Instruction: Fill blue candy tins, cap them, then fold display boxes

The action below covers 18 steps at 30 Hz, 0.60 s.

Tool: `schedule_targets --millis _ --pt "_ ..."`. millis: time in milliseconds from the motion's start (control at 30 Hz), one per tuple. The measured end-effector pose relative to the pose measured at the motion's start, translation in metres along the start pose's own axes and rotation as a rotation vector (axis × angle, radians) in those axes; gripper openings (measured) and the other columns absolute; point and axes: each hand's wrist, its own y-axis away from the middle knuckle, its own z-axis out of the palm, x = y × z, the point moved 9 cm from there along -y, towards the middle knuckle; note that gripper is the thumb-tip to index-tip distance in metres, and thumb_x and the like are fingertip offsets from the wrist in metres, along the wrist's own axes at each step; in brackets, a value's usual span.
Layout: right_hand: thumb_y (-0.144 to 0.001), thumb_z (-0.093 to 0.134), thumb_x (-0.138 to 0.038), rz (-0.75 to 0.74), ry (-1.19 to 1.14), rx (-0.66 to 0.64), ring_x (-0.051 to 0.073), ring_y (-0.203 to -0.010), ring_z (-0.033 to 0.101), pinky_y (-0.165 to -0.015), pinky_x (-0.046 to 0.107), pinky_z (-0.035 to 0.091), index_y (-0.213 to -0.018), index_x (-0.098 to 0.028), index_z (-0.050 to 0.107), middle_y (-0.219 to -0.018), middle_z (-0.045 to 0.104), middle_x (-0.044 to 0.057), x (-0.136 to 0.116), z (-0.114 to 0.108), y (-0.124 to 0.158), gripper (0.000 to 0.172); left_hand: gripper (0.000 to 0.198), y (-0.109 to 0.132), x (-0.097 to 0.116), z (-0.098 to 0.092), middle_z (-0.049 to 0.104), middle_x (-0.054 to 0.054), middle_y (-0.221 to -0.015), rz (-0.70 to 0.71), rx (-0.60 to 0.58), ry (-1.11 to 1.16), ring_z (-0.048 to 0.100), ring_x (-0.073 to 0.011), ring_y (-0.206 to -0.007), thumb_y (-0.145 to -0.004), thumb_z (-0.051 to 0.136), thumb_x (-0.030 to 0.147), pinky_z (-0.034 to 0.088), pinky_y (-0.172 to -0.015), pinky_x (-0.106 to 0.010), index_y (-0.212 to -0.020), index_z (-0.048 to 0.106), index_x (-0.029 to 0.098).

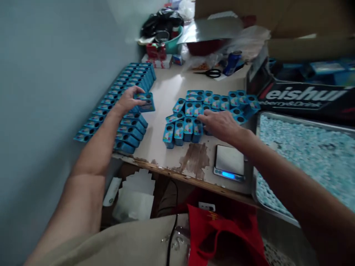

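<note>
Small blue boxes, each with a dark round spot on its lid, stand in two groups on the table. My left hand is closed around a blue box at the right side of the tightly packed rows. Whether it holds one box or two pressed together, I cannot tell. In the looser group, my right hand reaches in with curled fingers, gripping a box that its fingers partly cover. A small digital scale with a lit blue display sits below that hand.
A metal tray of pale blue pieces and a black printed carton are at the right. Scissors, a blue can and a green basin stand at the back. A wall borders the left; a red bag is below the table.
</note>
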Motion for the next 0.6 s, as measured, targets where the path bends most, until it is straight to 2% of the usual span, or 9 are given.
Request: schedule_targets --millis 67,200,300,367,467,533,600 --pt "-0.103 0.049 -0.012 -0.052 0.026 -0.008 0.026 -0.089 0.072 -0.06 0.031 0.032 -0.131 -0.027 0.073 -0.124 0.073 0.011 -0.001 0.005 -0.006 0.04 0.037 0.011 -0.009 0.006 0.075 0.003 -0.094 -0.004 -0.117 -0.011 0.067 -0.014 -0.089 -0.076 0.09 0.034 0.063 -0.088 -0.029 -0.102 0.069 0.017" --pt "-0.102 0.058 -0.021 0.001 -0.036 0.014 0.028 -0.092 0.072 -0.06 0.031 0.028 -0.136 -0.029 0.072 -0.13 0.073 0.012 0.006 0.016 -0.002 0.037 0.023 0.026 -0.016 0.008 0.076 -0.003 -0.09 0.03 -0.202 -0.044 0.071 -0.0234 -0.094 -0.074 0.084 0.031 0.06 -0.094 -0.039 -0.094 0.076 0.023" --pt "-0.103 0.057 -0.02 0.016 -0.063 0.014 0.027 -0.093 0.071 -0.063 0.032 0.03 -0.134 -0.024 0.072 -0.13 0.073 0.013 0.003 0.016 0.0 0.035 0.029 0.033 -0.01 0.016 0.077 -0.006 -0.102 0.072 -0.173 -0.219 0.07 -0.0267 -0.106 -0.076 0.082 0.036 0.055 -0.105 -0.042 -0.102 0.08 0.024" --pt "-0.103 0.056 -0.018 -0.037 -0.054 -0.017 0.026 -0.094 0.071 -0.064 0.032 0.03 -0.127 -0.021 0.074 -0.125 0.074 0.013 -0.006 0.012 0.002 0.03 0.04 0.042 0.001 0.026 0.075 -0.008 -0.117 0.096 -0.143 -0.46 0.067 -0.0292 -0.117 -0.083 0.08 0.044 0.05 -0.112 -0.045 -0.117 0.079 0.024" --pt "-0.104 0.064 -0.03 -0.083 -0.026 -0.066 0.027 -0.095 0.071 -0.063 0.032 0.029 -0.11 -0.019 0.078 -0.118 0.075 0.013 -0.011 0.003 0.02 0.019 0.045 0.058 0.016 0.042 0.069 -0.012 -0.132 0.078 -0.142 -0.804 0.062 -0.0334 -0.129 -0.096 0.071 0.047 0.042 -0.119 -0.05 -0.135 0.074 0.026" --pt "-0.103 0.069 -0.039 0.001 -0.04 -0.071 0.027 -0.095 0.072 -0.063 0.032 0.029 -0.103 -0.02 0.078 -0.115 0.077 0.013 0.001 -0.003 0.043 0.022 0.047 0.067 0.026 0.044 0.066 -0.014 -0.14 0.07 -0.11 -0.861 0.061 -0.0342 -0.131 -0.1 0.068 0.042 0.042 -0.12 -0.051 -0.144 0.069 0.025" --pt "-0.1 0.072 -0.046 0.153 -0.08 -0.072 0.028 -0.093 0.072 -0.064 0.032 0.03 -0.1 -0.021 0.078 -0.11 0.078 0.011 0.021 -0.004 0.074 0.026 0.055 0.072 0.038 0.038 0.064 -0.015 -0.144 0.112 -0.021 -0.8 0.062 -0.0324 -0.13 -0.101 0.068 0.042 0.046 -0.118 -0.048 -0.152 0.062 0.022"
